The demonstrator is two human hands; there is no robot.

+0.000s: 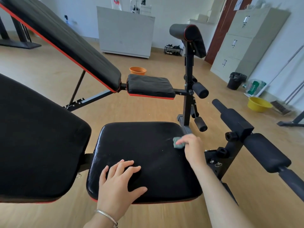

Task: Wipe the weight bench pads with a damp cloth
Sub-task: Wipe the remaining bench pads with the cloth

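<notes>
Makeshift gym room: weight benches, filing cabinets.

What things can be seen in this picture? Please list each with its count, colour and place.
seat pad: 1, black, near centre
back pads: 2, black with red edge, left
far seat pad: 1, black, centre
raised arm pad: 1, black, upper centre
foam rollers: several, black, right
cloth: 1, grey-green, on seat pad's far right corner
basins: 2, yellow right, orange behind far seat pad
bin: 1, black, right
cabinets: several, pale, back
left hand: flat on seat pad, silver bracelet at wrist
right hand: gripping cloth
</notes>
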